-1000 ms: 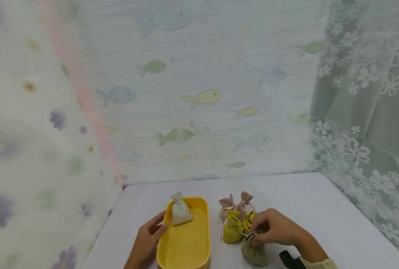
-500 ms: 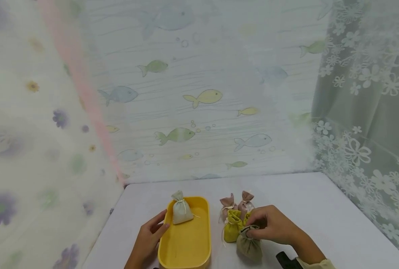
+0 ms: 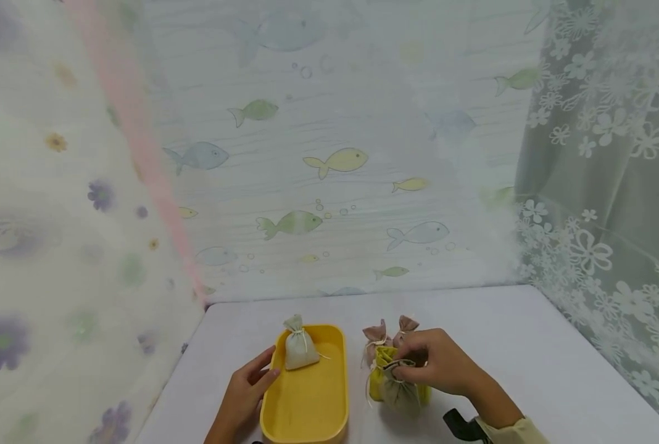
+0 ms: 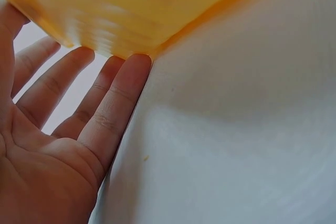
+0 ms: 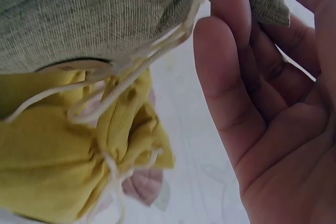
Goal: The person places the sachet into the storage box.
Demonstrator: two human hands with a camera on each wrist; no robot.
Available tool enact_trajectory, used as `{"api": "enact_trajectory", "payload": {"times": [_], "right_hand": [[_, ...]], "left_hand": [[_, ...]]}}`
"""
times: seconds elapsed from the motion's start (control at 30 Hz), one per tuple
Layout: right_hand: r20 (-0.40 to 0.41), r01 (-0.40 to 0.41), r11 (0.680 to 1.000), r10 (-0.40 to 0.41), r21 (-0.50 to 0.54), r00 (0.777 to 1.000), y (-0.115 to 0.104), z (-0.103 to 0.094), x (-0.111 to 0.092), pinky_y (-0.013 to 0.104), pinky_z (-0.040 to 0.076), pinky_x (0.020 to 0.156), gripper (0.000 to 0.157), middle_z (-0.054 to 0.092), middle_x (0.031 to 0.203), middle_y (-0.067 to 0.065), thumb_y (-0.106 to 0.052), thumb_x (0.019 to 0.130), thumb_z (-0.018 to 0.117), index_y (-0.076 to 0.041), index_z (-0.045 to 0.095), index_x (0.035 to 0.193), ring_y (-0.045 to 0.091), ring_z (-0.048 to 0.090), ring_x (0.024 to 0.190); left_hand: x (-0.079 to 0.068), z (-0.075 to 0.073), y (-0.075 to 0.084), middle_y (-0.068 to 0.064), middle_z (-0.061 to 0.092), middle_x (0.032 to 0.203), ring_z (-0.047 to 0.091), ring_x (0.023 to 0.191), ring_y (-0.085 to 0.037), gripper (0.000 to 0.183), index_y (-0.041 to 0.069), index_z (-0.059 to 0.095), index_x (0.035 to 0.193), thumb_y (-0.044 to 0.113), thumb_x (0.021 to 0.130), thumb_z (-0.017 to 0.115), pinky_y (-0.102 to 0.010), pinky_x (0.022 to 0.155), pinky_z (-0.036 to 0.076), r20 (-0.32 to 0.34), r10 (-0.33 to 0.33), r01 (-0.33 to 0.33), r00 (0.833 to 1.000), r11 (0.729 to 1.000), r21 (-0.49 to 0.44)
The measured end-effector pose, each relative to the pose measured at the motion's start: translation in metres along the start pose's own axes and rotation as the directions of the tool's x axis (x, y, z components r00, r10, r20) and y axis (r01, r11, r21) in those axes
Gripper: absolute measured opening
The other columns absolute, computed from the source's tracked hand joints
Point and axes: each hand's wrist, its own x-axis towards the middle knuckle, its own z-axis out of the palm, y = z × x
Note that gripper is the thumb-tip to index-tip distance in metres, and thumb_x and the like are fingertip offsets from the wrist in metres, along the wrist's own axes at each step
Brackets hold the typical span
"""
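Observation:
In the head view my right hand point(image 3: 437, 364) pinches the gathered neck of a grey-green drawstring pouch point(image 3: 400, 394). The pouch hangs in front of the mustard-yellow pouches and partly hides them. In the right wrist view its woven cloth point(image 5: 105, 19) and pale cord show above a yellow pouch point(image 5: 47, 156). My left hand point(image 3: 243, 391) holds the left side of a yellow tray point(image 3: 307, 410), thumb at the rim. Fingertips rest against the tray's outer wall point(image 4: 121, 14) in the left wrist view. A pale cream pouch point(image 3: 300, 351) leans at the tray's back left corner.
Two dusty-pink pouches, a left one point(image 3: 375, 336) and a right one point(image 3: 407, 327), stand behind the yellow ones. All this is on a white table point(image 3: 474, 314). Fish-patterned cloth point(image 3: 329, 246) hangs behind, with a lace curtain point(image 3: 607, 259) at the right.
My right hand has lifted the grey-green pouch and carried it left, in front of the yellow pouches. My left hand and the tray have stayed in place.

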Motion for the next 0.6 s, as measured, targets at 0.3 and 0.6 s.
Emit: {"api": "enact_trajectory", "payload": {"times": [0.3, 0.6], "right_hand": [[-0.08, -0.027, 0.994, 0.019, -0.102, 0.997, -0.004, 0.01, 0.017, 0.018, 0.055, 0.087, 0.01, 0.072, 0.083, -0.016, -0.024, 0.088, 0.084, -0.03, 0.077, 0.093, 0.0, 0.056, 0.064], [-0.124, -0.048, 0.998, 0.044, -0.031, 0.991, -0.006, 0.02, 0.034, 0.023, 0.061, 0.08, 0.014, 0.078, 0.103, -0.01, -0.025, 0.089, 0.084, -0.025, 0.081, 0.102, 0.019, 0.073, 0.098]], "left_hand": [[-0.002, -0.002, 0.006, -0.013, 0.053, 0.155, 0.068, 0.123, -0.029, 0.061, 0.022, 0.055, 0.152, 0.039, 0.096, 0.074, -0.034, 0.084, 0.064, 0.043, -0.057, 0.06, 0.997, 0.995, -0.085], [-0.004, -0.004, 0.008, -0.016, 0.046, 0.16, 0.063, 0.13, -0.031, 0.061, 0.018, 0.05, 0.155, 0.035, 0.1, 0.069, -0.041, 0.09, 0.063, 0.1, -0.083, 0.099, 0.992, 0.98, -0.173]]}}
